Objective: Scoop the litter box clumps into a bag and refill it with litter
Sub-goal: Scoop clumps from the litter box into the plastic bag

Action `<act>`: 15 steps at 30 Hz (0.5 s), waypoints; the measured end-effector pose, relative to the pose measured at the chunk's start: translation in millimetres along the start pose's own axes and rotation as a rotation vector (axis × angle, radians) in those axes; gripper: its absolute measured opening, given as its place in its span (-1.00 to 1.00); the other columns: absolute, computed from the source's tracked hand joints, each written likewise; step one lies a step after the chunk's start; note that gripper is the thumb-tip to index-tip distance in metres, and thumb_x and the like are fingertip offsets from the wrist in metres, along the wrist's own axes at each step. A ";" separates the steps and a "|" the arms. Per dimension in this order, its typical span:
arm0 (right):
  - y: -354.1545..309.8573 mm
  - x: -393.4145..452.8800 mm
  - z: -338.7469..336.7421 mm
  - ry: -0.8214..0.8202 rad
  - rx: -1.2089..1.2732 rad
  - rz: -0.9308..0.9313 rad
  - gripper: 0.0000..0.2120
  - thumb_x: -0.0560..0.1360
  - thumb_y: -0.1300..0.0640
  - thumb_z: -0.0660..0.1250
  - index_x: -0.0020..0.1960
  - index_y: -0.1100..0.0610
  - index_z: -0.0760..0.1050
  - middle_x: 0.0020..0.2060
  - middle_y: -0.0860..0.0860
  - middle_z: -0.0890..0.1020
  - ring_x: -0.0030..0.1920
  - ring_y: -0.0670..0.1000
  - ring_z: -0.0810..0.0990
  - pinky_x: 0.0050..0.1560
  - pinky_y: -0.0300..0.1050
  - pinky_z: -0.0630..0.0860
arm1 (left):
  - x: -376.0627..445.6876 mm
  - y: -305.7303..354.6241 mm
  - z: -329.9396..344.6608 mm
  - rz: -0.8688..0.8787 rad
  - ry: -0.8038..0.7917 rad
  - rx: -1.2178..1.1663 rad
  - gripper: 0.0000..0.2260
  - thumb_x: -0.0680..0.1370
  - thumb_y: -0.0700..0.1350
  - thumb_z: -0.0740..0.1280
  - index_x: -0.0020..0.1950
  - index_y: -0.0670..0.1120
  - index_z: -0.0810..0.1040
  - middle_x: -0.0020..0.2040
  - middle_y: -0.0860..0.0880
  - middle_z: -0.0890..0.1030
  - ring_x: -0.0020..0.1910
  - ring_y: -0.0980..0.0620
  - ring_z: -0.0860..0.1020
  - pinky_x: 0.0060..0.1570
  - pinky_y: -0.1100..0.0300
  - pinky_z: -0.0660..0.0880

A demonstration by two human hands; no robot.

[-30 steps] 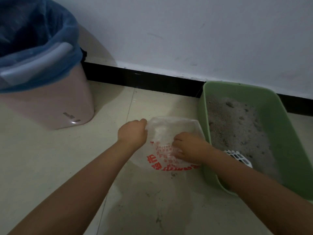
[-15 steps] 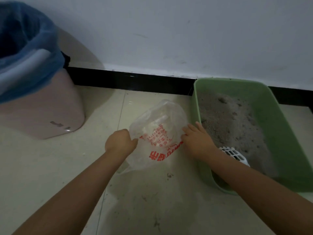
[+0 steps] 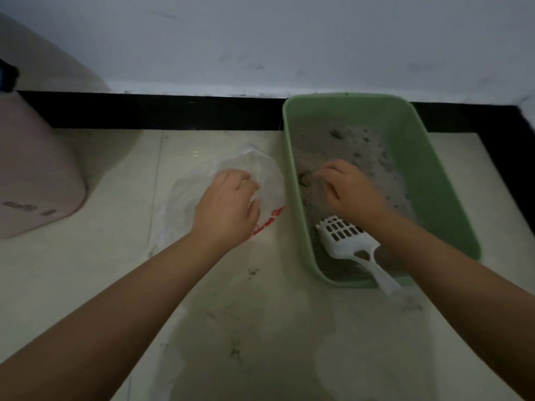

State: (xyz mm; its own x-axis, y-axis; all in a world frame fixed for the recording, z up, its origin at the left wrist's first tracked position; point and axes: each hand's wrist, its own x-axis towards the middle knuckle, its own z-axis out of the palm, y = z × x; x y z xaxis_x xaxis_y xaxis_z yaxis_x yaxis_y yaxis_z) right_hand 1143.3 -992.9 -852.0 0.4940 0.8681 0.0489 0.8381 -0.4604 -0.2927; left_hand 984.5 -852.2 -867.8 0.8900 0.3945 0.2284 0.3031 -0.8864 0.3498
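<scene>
Head view: her left hand (image 3: 228, 209) pinches the plastic bag (image 3: 260, 169) on the floor beside the green litter box (image 3: 428, 169); right hand (image 3: 347, 189), fingers curled, pinches a clump (image 3: 304, 178). Scoop (image 3: 344, 235) lies unused. Next, carry the clump into the bag.

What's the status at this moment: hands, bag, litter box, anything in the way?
Left hand holds the plastic bag on the floor. Right hand inside the green litter box, fingers at a clump; grip unclear. White scoop lies unused in the box.
</scene>
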 end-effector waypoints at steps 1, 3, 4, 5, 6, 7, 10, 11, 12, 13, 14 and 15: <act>7.5 -6.8 -7.7 -0.037 -0.014 0.090 -0.72 0.49 0.29 0.12 -0.02 0.39 0.57 -0.08 0.30 0.60 -0.10 0.24 0.57 -0.13 -0.04 0.47 | 5.2 6.7 8.8 0.076 -0.012 -0.019 -0.73 0.39 -0.12 0.21 -0.18 -0.25 0.64 -0.17 -0.20 0.63 -0.13 -0.20 0.62 -0.17 0.04 0.58; 23.0 -24.8 -16.4 -0.259 -0.055 0.281 -0.76 0.57 0.19 0.15 0.01 0.32 0.52 -0.06 0.26 0.56 -0.15 0.09 0.45 -0.22 -0.14 0.28 | 16.5 20.6 25.0 0.220 -0.030 -0.067 -0.69 0.40 -0.11 0.15 -0.25 -0.24 0.63 -0.23 -0.17 0.62 -0.18 -0.16 0.62 -0.19 0.12 0.59; 25.7 -34.4 -19.8 -0.411 -0.084 0.358 -0.76 0.57 0.09 0.19 0.01 0.27 0.49 -0.08 0.22 0.54 -0.17 0.05 0.41 -0.27 -0.15 0.24 | 21.9 27.6 33.0 0.275 -0.043 -0.088 -0.69 0.41 -0.12 0.14 -0.25 -0.25 0.63 -0.23 -0.18 0.62 -0.18 -0.14 0.60 -0.17 0.16 0.56; 25.3 -44.5 -22.2 -0.550 -0.106 0.409 -0.71 0.54 -0.01 0.23 0.03 0.22 0.45 -0.08 0.18 0.52 -0.16 0.04 0.41 -0.26 -0.15 0.26 | 26.8 33.6 40.1 0.328 -0.057 -0.098 -0.70 0.41 -0.12 0.14 -0.25 -0.25 0.62 -0.23 -0.18 0.62 -0.16 -0.13 0.57 -0.14 0.17 0.51; 23.7 -54.3 -23.4 -0.667 -0.125 0.439 -0.63 0.49 -0.09 0.28 0.09 0.19 0.43 -0.04 0.13 0.51 -0.11 0.06 0.44 -0.21 -0.14 0.32 | 30.5 38.9 45.3 0.381 -0.083 -0.099 -0.70 0.41 -0.12 0.14 -0.26 -0.25 0.61 -0.23 -0.19 0.61 -0.15 -0.12 0.55 -0.08 0.13 0.43; 21.2 -62.8 -23.6 -0.750 -0.156 0.453 -0.55 0.45 -0.13 0.32 0.17 0.18 0.41 0.03 0.11 0.53 -0.05 0.07 0.47 -0.14 -0.13 0.37 | 32.5 42.7 50.2 0.440 -0.112 -0.097 -0.71 0.40 -0.13 0.14 -0.28 -0.24 0.60 -0.25 -0.19 0.61 -0.18 -0.12 0.56 -0.09 0.16 0.36; 14.1 -78.5 -23.4 -0.779 -0.225 0.449 -0.57 0.47 -0.01 0.34 0.26 0.16 0.39 0.18 0.11 0.53 0.09 0.06 0.51 0.01 -0.12 0.43 | 31.9 38.7 65.1 0.615 -0.185 -0.117 -0.73 0.41 -0.14 0.14 -0.37 -0.22 0.55 -0.38 -0.16 0.53 -0.35 -0.11 0.54 -0.14 0.18 0.30; 14.6 -80.5 -24.6 -0.756 -0.233 0.473 -0.60 0.48 0.07 0.32 0.27 0.18 0.38 0.21 0.12 0.52 0.15 0.08 0.51 0.07 -0.11 0.44 | 31.3 34.8 69.1 0.642 -0.189 -0.131 -0.73 0.43 -0.14 0.14 -0.38 -0.21 0.54 -0.40 -0.15 0.51 -0.38 -0.10 0.52 -0.11 0.17 0.30; 16.3 -81.4 -27.1 -0.741 -0.263 0.505 -0.62 0.49 0.13 0.29 0.27 0.20 0.37 0.22 0.14 0.51 0.20 0.11 0.50 0.12 -0.09 0.44 | 31.5 31.5 72.3 0.652 -0.178 -0.142 -0.73 0.44 -0.14 0.14 -0.37 -0.21 0.53 -0.41 -0.15 0.50 -0.39 -0.10 0.50 -0.08 0.15 0.31; 18.7 -82.0 -30.3 -0.740 -0.312 0.536 -0.65 0.50 0.16 0.26 0.27 0.20 0.37 0.22 0.14 0.50 0.21 0.12 0.50 0.15 -0.07 0.45 | 32.2 29.8 75.2 0.650 -0.163 -0.149 -0.73 0.44 -0.13 0.14 -0.37 -0.21 0.51 -0.41 -0.15 0.49 -0.39 -0.10 0.47 -0.08 0.13 0.31; 20.9 -82.7 -33.5 -0.744 -0.367 0.552 -0.67 0.51 0.18 0.24 0.26 0.20 0.38 0.22 0.14 0.50 0.21 0.13 0.50 0.15 -0.06 0.45 | 33.5 29.3 77.1 0.646 -0.154 -0.150 -0.74 0.43 -0.13 0.14 -0.38 -0.20 0.50 -0.41 -0.15 0.48 -0.37 -0.10 0.44 -0.12 0.12 0.30; 22.6 -83.9 -37.5 -0.745 -0.419 0.553 -0.69 0.52 0.18 0.21 0.26 0.19 0.39 0.21 0.12 0.51 0.21 0.12 0.51 0.14 -0.05 0.46 | 35.2 29.8 78.9 0.647 -0.146 -0.150 -0.75 0.41 -0.12 0.14 -0.39 -0.20 0.48 -0.42 -0.15 0.46 -0.34 -0.10 0.38 -0.16 0.11 0.27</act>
State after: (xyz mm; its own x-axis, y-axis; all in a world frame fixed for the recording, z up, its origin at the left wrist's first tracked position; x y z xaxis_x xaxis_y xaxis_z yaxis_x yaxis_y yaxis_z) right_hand 1129.6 -1083.1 -826.8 0.6868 0.3425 -0.6411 0.6202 -0.7360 0.2713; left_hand 1051.7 -883.8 -921.0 0.9162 -0.2500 0.3132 -0.3471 -0.8856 0.3086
